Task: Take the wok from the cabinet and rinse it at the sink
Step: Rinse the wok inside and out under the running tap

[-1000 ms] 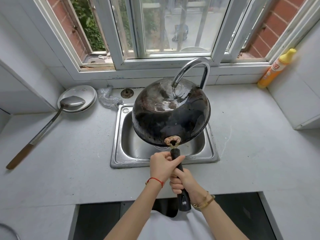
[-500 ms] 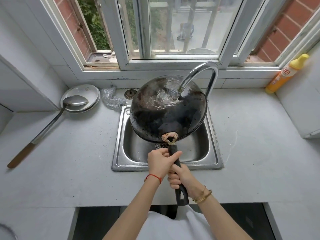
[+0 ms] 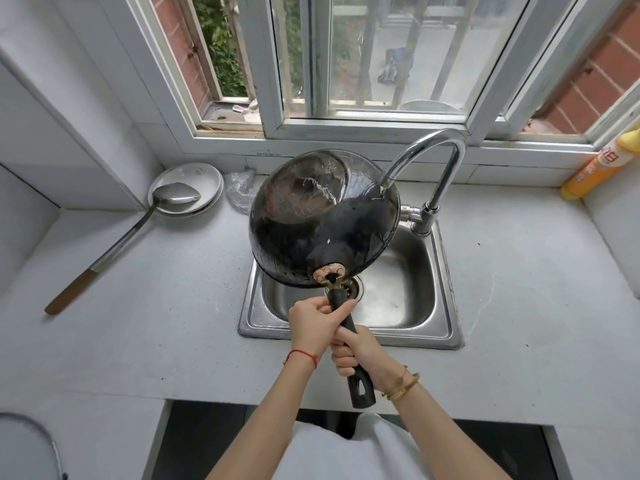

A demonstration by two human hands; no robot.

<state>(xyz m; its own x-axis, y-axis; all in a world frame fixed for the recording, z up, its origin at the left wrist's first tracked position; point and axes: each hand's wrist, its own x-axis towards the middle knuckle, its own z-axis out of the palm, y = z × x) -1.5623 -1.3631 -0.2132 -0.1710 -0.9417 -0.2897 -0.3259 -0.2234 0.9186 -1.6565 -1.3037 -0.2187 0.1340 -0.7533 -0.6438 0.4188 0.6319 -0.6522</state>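
Wok (image 3: 322, 223) over sink (image 3: 446, 306), under faucet (image 3: 429, 161); ladle (image 3: 138, 223) lies left.

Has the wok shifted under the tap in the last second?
Yes. The wok has swung left: its bowl sat centred under the faucet spout, and now the spout meets its right rim, over the sink.

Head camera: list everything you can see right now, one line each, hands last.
wok: one, black, tilted over the sink under the spout
faucet: one, chrome, right rear of the sink
sink: one, steel, centre of the counter
ladle: one, steel with brown handle, bowl resting on the plates
plates: white stack, rear left
scourer: one, silver, beside the plates
bottle: one, yellow-orange, right rear
left hand: grips the wok handle near the wok
right hand: grips the wok handle lower down
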